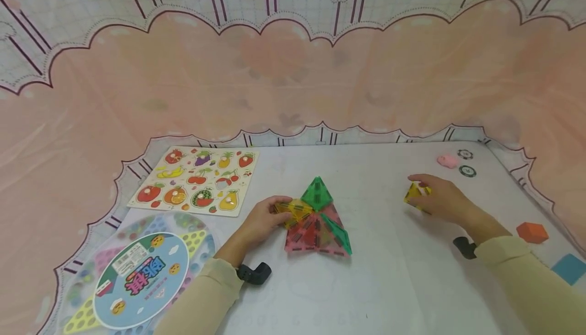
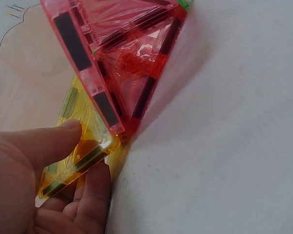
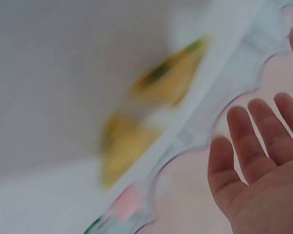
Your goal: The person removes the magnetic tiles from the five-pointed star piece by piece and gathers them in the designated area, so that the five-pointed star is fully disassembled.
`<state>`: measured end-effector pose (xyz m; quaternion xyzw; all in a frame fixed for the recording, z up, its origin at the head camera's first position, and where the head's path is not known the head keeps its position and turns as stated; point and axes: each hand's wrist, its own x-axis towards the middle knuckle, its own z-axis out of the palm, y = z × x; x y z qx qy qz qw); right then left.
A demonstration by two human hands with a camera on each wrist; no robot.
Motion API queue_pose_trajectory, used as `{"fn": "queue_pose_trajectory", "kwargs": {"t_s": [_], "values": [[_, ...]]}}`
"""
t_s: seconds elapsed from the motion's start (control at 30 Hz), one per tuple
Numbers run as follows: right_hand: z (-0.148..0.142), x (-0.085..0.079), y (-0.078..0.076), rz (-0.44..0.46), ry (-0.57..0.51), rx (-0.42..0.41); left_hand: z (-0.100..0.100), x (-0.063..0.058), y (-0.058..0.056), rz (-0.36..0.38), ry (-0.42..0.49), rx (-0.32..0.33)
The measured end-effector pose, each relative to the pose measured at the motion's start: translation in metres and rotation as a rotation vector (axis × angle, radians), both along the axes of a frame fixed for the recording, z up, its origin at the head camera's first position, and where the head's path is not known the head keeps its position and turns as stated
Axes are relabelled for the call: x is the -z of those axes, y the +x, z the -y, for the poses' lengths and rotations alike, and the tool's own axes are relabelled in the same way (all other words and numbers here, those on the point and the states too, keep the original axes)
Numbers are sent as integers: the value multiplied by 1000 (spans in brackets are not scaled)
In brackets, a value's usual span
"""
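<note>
My left hand pinches a yellow triangular magnetic tile between thumb and fingers. That tile lies against the left side of a build of see-through magnetic tiles, with red tiles low down and a green tile at the far end. Another green tile slants along the build's right side. Over to the right, my right hand is beside yellow tiles. The right wrist view shows that hand with fingers spread, apart from two blurred yellow tiles.
A fruit puzzle board lies at the back left, with a round Chinese checkers board before it. At the back right are a pink toy and two round chips. An orange block and a blue piece lie along the right edge.
</note>
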<state>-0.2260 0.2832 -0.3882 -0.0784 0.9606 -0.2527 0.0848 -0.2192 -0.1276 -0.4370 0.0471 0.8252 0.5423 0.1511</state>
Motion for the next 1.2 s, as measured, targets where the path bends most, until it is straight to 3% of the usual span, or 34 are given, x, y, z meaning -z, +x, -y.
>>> {"fn": "queue_pose_trajectory", "kwargs": {"t_s": [0.2, 0.4, 0.73, 0.87, 1.2], "values": [[48, 5, 19, -38, -123, -141, -2, 1, 0, 13, 0, -8], [90, 14, 39, 36, -247, -241, -2, 3, 1, 8, 0, -6], [120, 22, 51, 262, -463, -233, -3, -2, 6, 15, -21, -40], [125, 23, 52, 291, -523, -236, -2, -2, 7, 21, -32, -31], [132, 20, 51, 366, -575, -133, 1, 0, 6, 13, -6, -25]]}}
